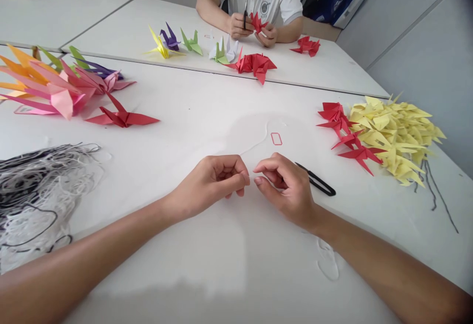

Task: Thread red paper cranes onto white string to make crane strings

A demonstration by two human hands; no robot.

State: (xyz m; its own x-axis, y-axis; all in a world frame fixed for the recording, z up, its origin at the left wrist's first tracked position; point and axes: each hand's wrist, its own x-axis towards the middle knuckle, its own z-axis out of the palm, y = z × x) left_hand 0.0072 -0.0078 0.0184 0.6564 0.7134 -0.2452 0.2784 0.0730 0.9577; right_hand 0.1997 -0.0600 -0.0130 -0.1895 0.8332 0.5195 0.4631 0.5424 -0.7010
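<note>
Left hand [223, 181] drawn in, thumb to curled fingers, its hold unclear; right hand [286, 186] just beside, a narrow gap at its fingertips. White thread [263, 139] trails beyond them toward the desk's [185, 136] far edge; a light, steady pinch should suit it. Red cranes [362, 154] sit near the far right corner.

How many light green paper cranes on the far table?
2: one green crane right of the purple crane, another green crane before a white crane. More may be hidden.
</note>
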